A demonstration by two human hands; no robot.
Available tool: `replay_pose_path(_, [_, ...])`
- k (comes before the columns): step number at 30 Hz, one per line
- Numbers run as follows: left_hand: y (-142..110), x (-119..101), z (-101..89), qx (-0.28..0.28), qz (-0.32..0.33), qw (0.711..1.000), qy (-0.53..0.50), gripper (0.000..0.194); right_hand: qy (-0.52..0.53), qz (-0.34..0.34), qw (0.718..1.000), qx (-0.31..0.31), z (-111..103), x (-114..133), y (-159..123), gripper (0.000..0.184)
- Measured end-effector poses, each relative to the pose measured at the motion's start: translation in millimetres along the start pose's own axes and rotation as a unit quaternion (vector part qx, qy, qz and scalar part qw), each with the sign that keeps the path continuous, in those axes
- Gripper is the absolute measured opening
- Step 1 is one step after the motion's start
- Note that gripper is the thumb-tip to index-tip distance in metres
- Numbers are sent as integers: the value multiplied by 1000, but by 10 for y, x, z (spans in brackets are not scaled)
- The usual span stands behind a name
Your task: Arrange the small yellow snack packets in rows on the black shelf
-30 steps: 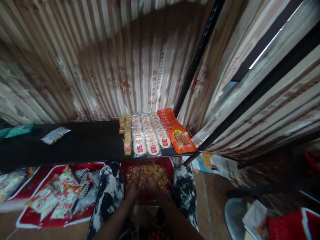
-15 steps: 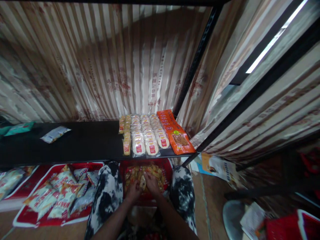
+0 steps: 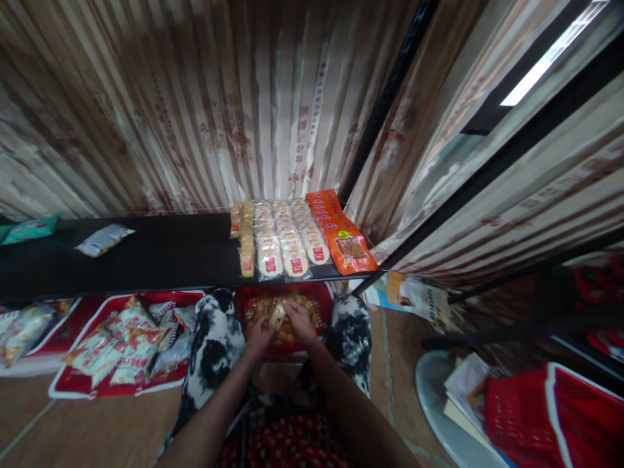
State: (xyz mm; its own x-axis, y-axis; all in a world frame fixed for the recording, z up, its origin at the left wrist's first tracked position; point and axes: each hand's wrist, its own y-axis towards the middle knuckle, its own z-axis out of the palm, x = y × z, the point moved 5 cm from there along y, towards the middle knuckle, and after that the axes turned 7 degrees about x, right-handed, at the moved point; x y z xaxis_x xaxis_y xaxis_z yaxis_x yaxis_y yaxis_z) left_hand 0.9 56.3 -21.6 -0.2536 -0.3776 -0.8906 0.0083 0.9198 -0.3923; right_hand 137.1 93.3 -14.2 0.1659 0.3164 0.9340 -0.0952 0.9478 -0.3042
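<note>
Yellowish, a small wrapped snack packet (image 3: 277,316) was pinched between the nearly closed fingers of the left hand (image 3: 260,331) and right hand (image 3: 299,320), over similar packets in a red plastic basket (image 3: 325,300). Beyond, round white packaged crackers (image 3: 295,264) lay in overlapping rows on the black shelf (image 3: 166,255), beside orange pouches (image 3: 351,248).

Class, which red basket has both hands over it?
The red basket between the knees: the left hand and right hand hold a wrapped snack above it alone.
</note>
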Motion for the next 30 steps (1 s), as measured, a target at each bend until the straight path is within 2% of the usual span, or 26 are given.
replay_pose_path(2, [1, -17, -40, -12, -1, 1000, 2, 29, 7, 1, 1000, -6, -28, 44, -3, 33])
replay_pose_path(8, [-35, -88, -94, 0, 16, 1000, -17, 31, 24, 11, 1000, -1, -76, 248, -19, 17])
replay_pose_path(14, [-66, -132, -109, 7, 11, 997, -80, 33, 8, 30, 999, 38, -20, 436, -50, 21])
replay_pose_path(20, [-64, -68, -105, 2, -21, 993, -115, 38, -4, 22, 998, 66, -8, 379, -48, 29])
replay_pose_path(25, [-82, -70, -121, 6, -26, 993, -112, 39, -38, 15, 999, 30, -42, 329, -30, 21])
replay_pose_path(30, [-100, -85, -115, 20, -26, 984, -174, 37, -59, 16, 998, 33, -21, 361, -3, 17])
